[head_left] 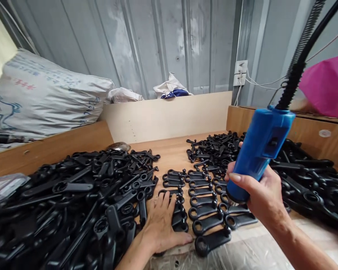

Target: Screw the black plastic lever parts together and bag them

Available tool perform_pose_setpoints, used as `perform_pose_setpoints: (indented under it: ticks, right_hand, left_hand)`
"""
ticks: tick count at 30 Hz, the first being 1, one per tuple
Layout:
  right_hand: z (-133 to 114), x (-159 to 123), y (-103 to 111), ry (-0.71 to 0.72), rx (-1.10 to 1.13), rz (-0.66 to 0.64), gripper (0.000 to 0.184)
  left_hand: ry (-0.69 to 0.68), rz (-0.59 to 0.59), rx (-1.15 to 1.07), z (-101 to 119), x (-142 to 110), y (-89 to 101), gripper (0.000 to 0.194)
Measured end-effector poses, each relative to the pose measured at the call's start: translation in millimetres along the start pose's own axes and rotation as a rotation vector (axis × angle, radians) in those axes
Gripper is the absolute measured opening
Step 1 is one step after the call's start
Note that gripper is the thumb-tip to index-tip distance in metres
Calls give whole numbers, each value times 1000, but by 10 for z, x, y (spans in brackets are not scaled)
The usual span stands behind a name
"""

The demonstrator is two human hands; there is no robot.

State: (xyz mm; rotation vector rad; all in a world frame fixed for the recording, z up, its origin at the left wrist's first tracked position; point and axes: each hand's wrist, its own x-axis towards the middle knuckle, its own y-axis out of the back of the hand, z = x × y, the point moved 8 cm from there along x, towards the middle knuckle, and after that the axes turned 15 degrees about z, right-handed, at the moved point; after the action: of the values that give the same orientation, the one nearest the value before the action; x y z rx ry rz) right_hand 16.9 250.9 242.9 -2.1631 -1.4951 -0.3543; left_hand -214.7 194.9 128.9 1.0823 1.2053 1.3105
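My right hand (pixel 260 191) is wrapped round a blue electric screwdriver (pixel 260 150), held upright at a slant with its spring and black cable rising from the top. The tool's lower end is over the right column of black crank handles (pixel 207 223), which lie in rows with their ring ends to the left. My left hand (pixel 162 225) lies flat with fingers spread on the left column of handles, covering part of it. Beside that hand is a big heap of loose black handles (pixel 73 202).
More black parts are piled at the back right (pixel 219 150) and far right (pixel 307 180). Wooden boards (pixel 169 118) wall the bench. A stuffed white sack (pixel 50 93) leans at the left, a pink bag (pixel 326 86) is at the right, and sockets (pixel 240 73) are on the wall.
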Motion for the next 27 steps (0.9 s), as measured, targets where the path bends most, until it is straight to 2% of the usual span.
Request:
perform_pose_setpoints:
  ticks: [4,6,8,13,18,22,27]
  right_hand:
    - [63,-78,-43,-79,85,-37,22]
    - [51,-121,-138,-110,132,-45,23]
    - [27,-179,-304,-140,185,-63,25]
    - [1,-345,-850,-139,279,-108,30]
    - [143,-420,-1277,-104,247,-126,37]
    - [285,-401,-1396,-94,274,-120,33]
    - [397,-354,-1371,-132,300,-157,30]
  left_hand:
    - [10,1,-36,6,-188,4,111]
    - [18,-22,-56,-8,-274,-30,111]
    - [19,-6,-66,-28,-325,-53,112]
    - [-32,131,-139,-56,-326,-90,119]
    - [-74,107,-206,-105,-256,-230,120]
    - [-181,183,-214,-111,-188,-300,114]
    - [-190,179,-224,-117,-167,-308,97]
